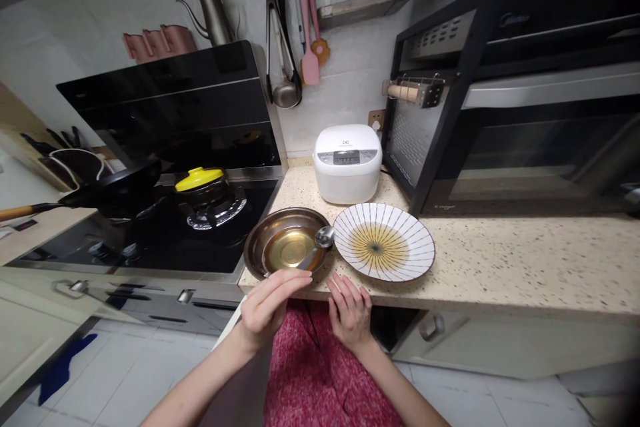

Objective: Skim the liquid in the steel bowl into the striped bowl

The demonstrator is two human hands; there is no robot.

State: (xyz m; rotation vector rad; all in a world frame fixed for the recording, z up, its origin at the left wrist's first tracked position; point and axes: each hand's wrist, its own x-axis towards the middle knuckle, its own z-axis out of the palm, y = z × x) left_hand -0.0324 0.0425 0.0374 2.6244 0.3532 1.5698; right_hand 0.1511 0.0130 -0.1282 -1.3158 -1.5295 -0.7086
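My left hand (271, 305) is at the counter's front edge, its fingers stretched out flat toward the right. Just beyond those fingers is a steel bowl (256, 240) with clear yellowish liquid in it. A metal spoon (325, 236) lies across the bowl's right side; its handle slants down toward my left fingertips, and whether they touch is unclear. My right hand (351, 312) rests at the counter edge, fingers loosely bent and apart, holding nothing. Beyond it stands a white plate (420, 250) with dark radiating lines and a pool of yellowish liquid.
A white rice cooker (347, 167) stands behind the bowl and plate. To the left, the black gas stove (165, 240) bears a yellow-lidded pot (199, 180) and a wok (113, 185). A dark rack with an oven (540, 153) stands right. Utensils, including a pink spatula (310, 67), hang above.
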